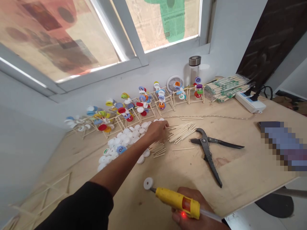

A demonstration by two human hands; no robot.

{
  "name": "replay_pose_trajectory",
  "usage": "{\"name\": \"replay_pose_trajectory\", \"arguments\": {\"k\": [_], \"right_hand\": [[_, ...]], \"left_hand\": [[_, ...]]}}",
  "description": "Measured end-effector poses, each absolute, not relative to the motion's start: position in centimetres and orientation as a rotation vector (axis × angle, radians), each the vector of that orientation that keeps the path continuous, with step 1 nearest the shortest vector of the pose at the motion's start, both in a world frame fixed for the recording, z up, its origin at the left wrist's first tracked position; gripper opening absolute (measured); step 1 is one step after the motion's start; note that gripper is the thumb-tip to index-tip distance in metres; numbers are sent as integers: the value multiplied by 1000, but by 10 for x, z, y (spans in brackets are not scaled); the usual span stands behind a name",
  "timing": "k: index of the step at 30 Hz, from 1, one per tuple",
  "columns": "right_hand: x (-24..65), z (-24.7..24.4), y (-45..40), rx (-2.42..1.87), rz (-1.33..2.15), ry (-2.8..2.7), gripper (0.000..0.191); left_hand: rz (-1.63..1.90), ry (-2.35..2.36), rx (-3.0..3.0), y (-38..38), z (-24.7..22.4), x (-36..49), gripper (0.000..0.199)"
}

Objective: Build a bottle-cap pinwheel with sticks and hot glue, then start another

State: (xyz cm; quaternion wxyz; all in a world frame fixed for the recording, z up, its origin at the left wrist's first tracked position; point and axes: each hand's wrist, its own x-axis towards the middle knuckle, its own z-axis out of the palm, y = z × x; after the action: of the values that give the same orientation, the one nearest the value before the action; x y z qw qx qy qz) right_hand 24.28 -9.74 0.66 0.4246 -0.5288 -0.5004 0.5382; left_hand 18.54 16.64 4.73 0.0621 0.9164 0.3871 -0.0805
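My left hand [157, 131] reaches across to the far side of the white bottle caps [127, 136], its fingers bent down at the left end of a pile of thin wooden sticks [183, 132]. Whatever lies under its fingertips is hidden. In my right hand [195, 207] is a yellow glue gun [177, 201] with a red light glowing. The gun's nozzle points left, close beside a single white cap with a hole [148, 183] lying flat on the wooden table. Shorter sticks [157, 149] lie just below my left hand.
Stick frames with coloured caps [144, 102] line the wall. Behind them are a small fan [174, 84] and a glass bottle [194, 72]. Pliers [207, 150] lie open at centre right, with packaged sticks [227, 88], a power strip [250, 102] and a blurred phone [284, 143] beyond.
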Motion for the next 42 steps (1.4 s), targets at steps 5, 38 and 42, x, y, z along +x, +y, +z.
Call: {"name": "replay_pose_trajectory", "arguments": {"k": [5,38,42], "right_hand": [[243,1,-98,-1316,1375,-1257,20],[244,7,-97,-1257,1383,-1237,22],[245,7,-97,-1267,1368,-1237,20]], "left_hand": [[-288,1166,2787,168,42,193,37],[-225,846,2737,162,33,230,40],[-228,795,2738,162,31,228,41]]}}
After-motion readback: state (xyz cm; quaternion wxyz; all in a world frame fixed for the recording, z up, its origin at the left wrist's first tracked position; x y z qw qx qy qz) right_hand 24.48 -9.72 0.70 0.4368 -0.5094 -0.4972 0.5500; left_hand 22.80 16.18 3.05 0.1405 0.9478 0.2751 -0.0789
